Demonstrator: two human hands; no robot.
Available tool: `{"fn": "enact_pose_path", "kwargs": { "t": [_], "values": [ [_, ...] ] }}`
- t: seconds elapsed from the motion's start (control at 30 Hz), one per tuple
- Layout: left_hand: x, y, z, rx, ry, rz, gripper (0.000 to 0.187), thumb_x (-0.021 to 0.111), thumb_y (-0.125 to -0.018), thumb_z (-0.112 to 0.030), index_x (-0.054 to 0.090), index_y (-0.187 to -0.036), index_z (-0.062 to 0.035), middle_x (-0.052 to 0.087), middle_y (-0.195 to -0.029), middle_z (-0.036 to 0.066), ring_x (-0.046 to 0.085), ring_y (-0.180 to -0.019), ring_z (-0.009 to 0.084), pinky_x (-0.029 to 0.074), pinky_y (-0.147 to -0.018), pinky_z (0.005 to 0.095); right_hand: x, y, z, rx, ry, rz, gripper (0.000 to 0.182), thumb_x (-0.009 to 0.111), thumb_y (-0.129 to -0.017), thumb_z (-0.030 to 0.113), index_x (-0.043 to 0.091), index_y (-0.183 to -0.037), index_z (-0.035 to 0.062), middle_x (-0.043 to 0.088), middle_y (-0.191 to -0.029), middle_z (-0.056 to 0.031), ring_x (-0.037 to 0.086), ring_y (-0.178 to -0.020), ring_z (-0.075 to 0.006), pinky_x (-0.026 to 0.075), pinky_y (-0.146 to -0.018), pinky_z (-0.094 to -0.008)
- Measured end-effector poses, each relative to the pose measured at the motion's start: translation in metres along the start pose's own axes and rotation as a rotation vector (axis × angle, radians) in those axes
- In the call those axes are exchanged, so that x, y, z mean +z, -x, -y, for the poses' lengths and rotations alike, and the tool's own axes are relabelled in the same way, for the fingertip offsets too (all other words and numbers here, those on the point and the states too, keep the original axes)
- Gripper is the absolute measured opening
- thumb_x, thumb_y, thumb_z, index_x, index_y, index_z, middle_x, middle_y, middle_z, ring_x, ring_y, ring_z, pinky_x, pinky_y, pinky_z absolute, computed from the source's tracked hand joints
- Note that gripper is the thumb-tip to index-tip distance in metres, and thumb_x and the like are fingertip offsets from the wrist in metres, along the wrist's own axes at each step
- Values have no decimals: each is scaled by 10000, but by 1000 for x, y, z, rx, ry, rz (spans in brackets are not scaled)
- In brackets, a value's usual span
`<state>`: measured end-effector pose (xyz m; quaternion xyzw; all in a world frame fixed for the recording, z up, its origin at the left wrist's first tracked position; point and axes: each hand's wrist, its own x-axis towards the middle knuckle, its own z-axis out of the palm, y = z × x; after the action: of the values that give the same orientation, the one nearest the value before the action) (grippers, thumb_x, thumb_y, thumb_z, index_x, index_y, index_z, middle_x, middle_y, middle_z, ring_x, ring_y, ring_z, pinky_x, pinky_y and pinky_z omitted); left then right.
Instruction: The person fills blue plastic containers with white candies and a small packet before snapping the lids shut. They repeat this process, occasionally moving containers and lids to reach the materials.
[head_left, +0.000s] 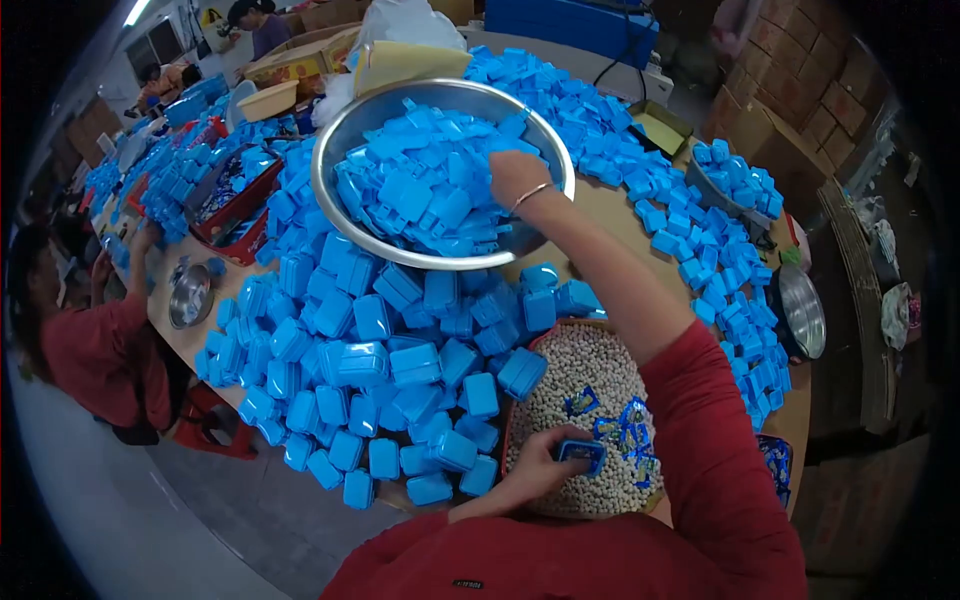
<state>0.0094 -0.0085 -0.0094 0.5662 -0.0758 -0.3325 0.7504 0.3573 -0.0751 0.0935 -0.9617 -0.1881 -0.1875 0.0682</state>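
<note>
My left hand [540, 468] grips a small blue plastic box [582, 455] over a tray of small whitish beads [585, 385] close to my body. Several blue printed wrappers [630, 435] lie on the beads beside that hand. My right hand [515, 175], with a thin bracelet on the wrist, reaches far forward into a large steel bowl [340, 140] heaped with blue plastic box parts [420, 180]. Its fingers rest among the parts; whether they hold one is hidden. A wide pile of closed blue boxes [360, 360] covers the table between bowl and tray.
A person in red [95, 355] sits at the table's left edge near a small steel bowl [190, 295]. Another steel bowl [802, 312] stands at the right edge. More blue boxes [720, 250] spread right. A red tray [235, 205] and cardboard boxes [790, 90] lie beyond.
</note>
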Motion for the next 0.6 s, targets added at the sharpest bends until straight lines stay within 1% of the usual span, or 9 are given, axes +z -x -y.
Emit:
{"fn": "enact_pose_path", "kwargs": {
  "t": [0.07,0.13,0.2,0.27,0.33,0.4,0.47,0.5,0.6],
  "values": [
    [-3,-1,-15,-101,-23,38,349,685,-816,-80,577,-1143,-26,646,-943,54,619,-817,123,518,-706,261,-21,27,-16,-90,-63,-181,107,549,-805,121,600,-857,42,614,-844,-223,618,-780,-398,515,-695,-468],
    [0,0,-19,-180,100,-20,339,679,-829,-110,579,-1141,-25,643,-959,66,621,-850,137,526,-722,280,-69,85,-26,-199,-111,-352,139,591,-829,112,609,-950,47,630,-806,-174,639,-726,-310,516,-640,-400],
    [0,-1,-14,-125,250,17,386,664,-843,-151,543,-1189,-28,625,-1034,65,612,-921,154,522,-755,305,-104,162,-42,-34,-654,-183,246,635,-842,101,591,-1078,46,628,-774,-75,617,-678,-158,493,-586,-307],
    [0,-2,-21,-177,398,43,415,629,-866,-216,517,-1217,-26,610,-1084,67,602,-970,173,514,-793,330,-129,249,-40,271,-934,51,288,674,-812,98,580,-1059,-16,610,-724,-43,595,-649,-96,473,-563,-238],
    [-1,-2,-26,-221,473,67,384,558,-897,-256,525,-1201,-24,607,-1081,52,598,-970,162,498,-840,345,-114,327,-46,594,-1039,251,305,631,-856,83,557,-1144,14,595,-779,6,569,-694,-53,478,-590,-238],
    [-1,-2,-25,-211,465,69,406,505,-912,-303,527,-1211,-30,611,-1097,61,595,-991,159,493,-860,365,-94,382,-43,735,-1001,315,319,648,-835,86,563,-1136,25,622,-804,-26,599,-695,-85,487,-603,-253],
    [-3,-3,-20,-213,480,86,426,480,-915,-299,509,-1242,-26,603,-1130,66,591,-1014,161,498,-858,368,-86,407,-29,616,-505,234,293,661,-792,94,577,-1061,12,643,-822,-122,641,-701,-229,502,-619,-326],
    [-1,-3,-21,-198,455,93,433,474,-915,-297,501,-1250,-24,597,-1141,67,588,-1023,160,500,-858,359,-83,410,-20,545,-361,121,319,686,-748,116,584,-1041,39,612,-921,-165,615,-817,-321,498,-690,-388],
    [-4,-2,-21,-174,447,146,426,530,-880,-195,484,-1270,-29,583,-1157,73,578,-1045,163,503,-861,324,-83,401,-7,410,-178,93,318,704,-722,134,585,-1006,53,575,-953,-156,570,-905,-329,482,-737,-412]
  ]
}}
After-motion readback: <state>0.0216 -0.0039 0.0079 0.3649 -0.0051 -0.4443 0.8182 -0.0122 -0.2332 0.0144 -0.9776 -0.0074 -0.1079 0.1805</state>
